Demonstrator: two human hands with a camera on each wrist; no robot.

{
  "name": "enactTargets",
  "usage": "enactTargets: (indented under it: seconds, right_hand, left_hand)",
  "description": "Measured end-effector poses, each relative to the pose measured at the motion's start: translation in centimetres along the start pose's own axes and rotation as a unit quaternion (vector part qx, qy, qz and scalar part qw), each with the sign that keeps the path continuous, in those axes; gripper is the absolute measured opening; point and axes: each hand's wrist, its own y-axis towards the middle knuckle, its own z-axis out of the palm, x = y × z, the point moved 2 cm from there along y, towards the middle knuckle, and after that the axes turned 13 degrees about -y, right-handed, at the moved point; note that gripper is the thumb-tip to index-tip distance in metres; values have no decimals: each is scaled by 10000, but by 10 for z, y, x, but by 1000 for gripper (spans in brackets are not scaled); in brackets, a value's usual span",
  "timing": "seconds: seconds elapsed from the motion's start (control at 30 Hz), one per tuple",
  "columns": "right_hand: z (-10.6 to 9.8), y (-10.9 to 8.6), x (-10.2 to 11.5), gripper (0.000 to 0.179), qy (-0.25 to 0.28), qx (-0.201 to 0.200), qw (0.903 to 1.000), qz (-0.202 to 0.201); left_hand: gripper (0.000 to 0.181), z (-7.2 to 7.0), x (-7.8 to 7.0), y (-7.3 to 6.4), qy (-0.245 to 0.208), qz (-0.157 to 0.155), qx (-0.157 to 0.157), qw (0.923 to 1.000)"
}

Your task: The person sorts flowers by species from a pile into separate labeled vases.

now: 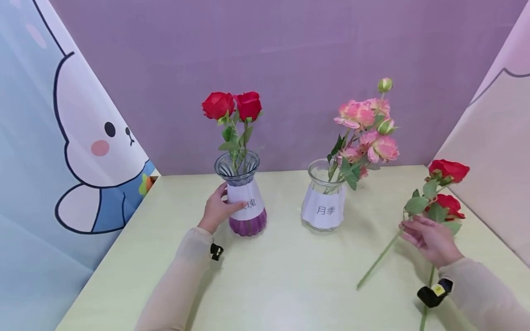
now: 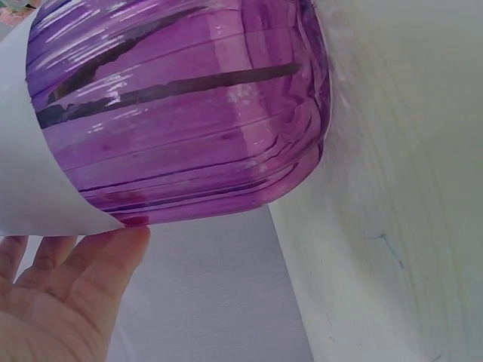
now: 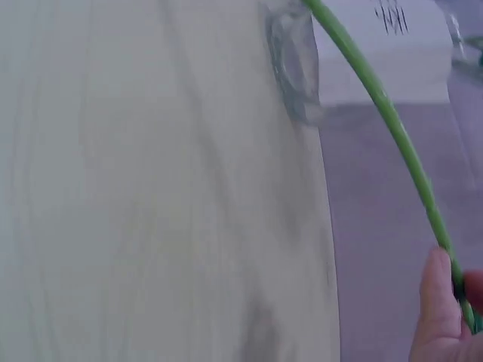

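Note:
My left hand (image 1: pixel 219 209) grips a glass vase (image 1: pixel 247 225) with a purple lower part, thumb across its white paper label. Two red roses (image 1: pixel 218 105) stand in that vase. In the left wrist view, the fingers (image 2: pixel 124 253) touch the label's underside. On the right, my right hand (image 1: pixel 432 241) pinches the green stem (image 3: pixel 389 113) of a red rose, its cut end slanting toward the table's middle. A second rose stem (image 1: pixel 425 312) passes below that hand. Two red blooms (image 1: pixel 449 171) show beyond it; which belongs to the held stem I cannot tell.
A clear glass vase (image 1: pixel 320 179) with a white label stands between the hands, holding pink flowers (image 1: pixel 360 115) and green buds. The pale table (image 1: pixel 281 276) ends at a purple backdrop (image 1: pixel 290 69). Printed cloth panels (image 1: pixel 33 193) border both sides.

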Motion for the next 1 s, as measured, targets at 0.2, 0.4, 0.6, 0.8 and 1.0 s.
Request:
enactTargets:
  seconds: [0.2,0.4,0.6,0.8,1.0]
  right_hand:
    - [26,2,-11,16,-449,-501,9977,-128]
    - [48,4,-16,12,-472,-616,9967,-229]
    - [71,3,-23,19,-60,-859,9953,-442]
    - [97,3,-31,20,-164,-960,9943,-444]
    - [124,3,-37,27,-252,-728,9938,-799]
  left_hand:
    - [90,-1,4,-3,-19,53,-67,10000]
    - [91,-1,5,-2,-69,11,-56,10000]
    - [91,-1,3,-1,-81,57,-42,9999]
    - [91,0,2,1,-85,129,-38,9999]
    - [92,1,3,1,-28,115,-35,9999]
